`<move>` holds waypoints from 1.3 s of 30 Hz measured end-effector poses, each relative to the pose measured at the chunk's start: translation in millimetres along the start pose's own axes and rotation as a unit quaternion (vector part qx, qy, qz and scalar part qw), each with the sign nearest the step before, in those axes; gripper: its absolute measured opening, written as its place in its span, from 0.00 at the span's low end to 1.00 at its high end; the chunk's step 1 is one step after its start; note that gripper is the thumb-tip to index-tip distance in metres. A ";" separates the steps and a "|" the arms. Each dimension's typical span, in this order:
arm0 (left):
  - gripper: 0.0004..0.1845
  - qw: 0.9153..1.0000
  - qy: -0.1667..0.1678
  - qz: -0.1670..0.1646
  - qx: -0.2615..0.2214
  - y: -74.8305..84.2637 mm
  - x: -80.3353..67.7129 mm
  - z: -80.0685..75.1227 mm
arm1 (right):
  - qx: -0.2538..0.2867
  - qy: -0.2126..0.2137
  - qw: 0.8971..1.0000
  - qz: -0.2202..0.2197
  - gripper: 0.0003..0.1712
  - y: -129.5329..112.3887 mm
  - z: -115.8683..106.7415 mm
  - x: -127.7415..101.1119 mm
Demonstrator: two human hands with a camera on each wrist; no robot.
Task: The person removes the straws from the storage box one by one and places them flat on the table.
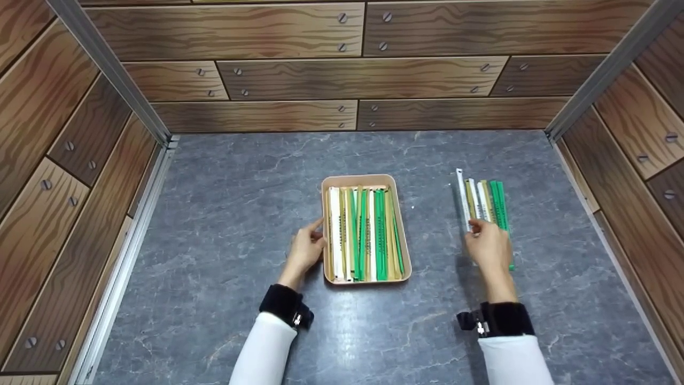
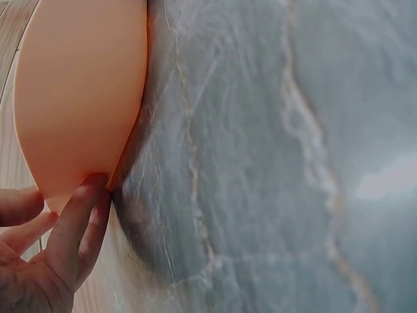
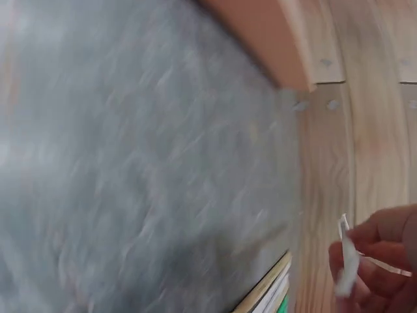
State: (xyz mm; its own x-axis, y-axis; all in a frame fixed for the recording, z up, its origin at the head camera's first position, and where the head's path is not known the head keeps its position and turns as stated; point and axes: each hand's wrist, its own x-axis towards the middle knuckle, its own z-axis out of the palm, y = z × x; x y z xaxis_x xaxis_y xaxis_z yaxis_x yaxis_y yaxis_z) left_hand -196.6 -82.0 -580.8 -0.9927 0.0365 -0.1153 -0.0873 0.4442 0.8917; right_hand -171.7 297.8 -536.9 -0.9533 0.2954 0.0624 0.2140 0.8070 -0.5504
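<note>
We see the left hand [image 1: 306, 248] with loosely extended fingers touching the outer wall of the tan tray [image 1: 367, 282], which stands just to its right on the table [image 1: 214, 240]. The right hand [image 1: 489, 246] is narrow: its thumb and fingers pinch one white strip [image 1: 461, 192], which points away from it and seems lifted. The row of loose strips [image 1: 499, 203] lies partly beneath and beyond this hand, so we think that a low sideways movement could drag some of them out of order. The strips in the tray [image 1: 380, 235] lie close together, to the left of the right hand; a tilted strip could therefore land crosswise over them. If the left fingers push too strongly, the tray could slide. The right wrist view is blurred, so we cannot tell how firm the pinch is.
</note>
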 end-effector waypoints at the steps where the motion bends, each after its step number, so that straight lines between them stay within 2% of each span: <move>1: 0.29 1.000 -0.001 0.000 -0.001 0.0 0.0 -0.1 | -0.020 0.001 1.000 0.002 0.20 2.2 1.2 1.8; 4: 0.29 1.000 -0.003 -0.001 -0.002 -0.1 -0.1 -0.3 | -0.062 -0.005 0.998 0.003 0.19 7.9 5.6 7.3; 8: 0.29 1.000 0.006 0.004 0.003 -0.3 0.0 0.4 | -0.086 -0.002 0.996 0.004 0.17 13.2 12.3 13.3; 12: 0.29 1.000 0.012 0.000 0.008 -0.1 -0.3 0.7 | -0.097 -0.005 0.995 0.019 0.16 15.3 16.8 15.9; 17: 0.29 1.000 0.008 0.005 0.006 0.6 -0.7 -0.3 | -0.087 0.025 0.996 0.020 0.16 11.4 21.9 13.5; 21: 0.29 1.000 0.006 0.007 0.002 0.7 -1.1 -0.5 | -0.047 0.041 0.998 -0.031 0.15 -2.1 30.0 8.5; 25: 0.29 1.000 0.004 0.005 -0.004 0.4 -0.7 -0.2 | 0.014 0.026 0.993 -0.114 0.13 -26.7 43.7 -1.2; 28: 0.29 1.000 0.003 0.004 -0.010 0.1 -0.3 -0.1 | 0.033 0.002 0.982 -0.189 0.12 -50.3 56.2 -12.3; 32: 0.29 1.000 -0.001 0.002 -0.019 0.6 -0.5 -0.1 | 0.047 -0.073 0.958 -0.272 0.13 -80.1 73.2 -29.5; 36: 0.30 1.000 -0.003 -0.007 -0.023 1.1 -1.0 -0.1 | 0.051 -0.159 0.934 -0.315 0.13 -99.4 91.8 -43.4; 39: 0.30 1.000 -0.003 -0.014 -0.024 1.2 -1.2 0.0 | 0.043 -0.189 0.922 -0.335 0.13 -107.7 104.2 -49.5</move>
State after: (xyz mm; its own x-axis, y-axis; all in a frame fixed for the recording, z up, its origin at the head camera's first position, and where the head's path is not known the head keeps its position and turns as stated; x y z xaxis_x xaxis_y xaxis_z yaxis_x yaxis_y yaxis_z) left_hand -195.6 -81.5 -579.6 -0.9893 0.0293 -0.1427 -0.1191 0.4009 0.9084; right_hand -169.8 143.0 -567.5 -0.8749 -0.4675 0.1269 -0.4525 0.6951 -0.5586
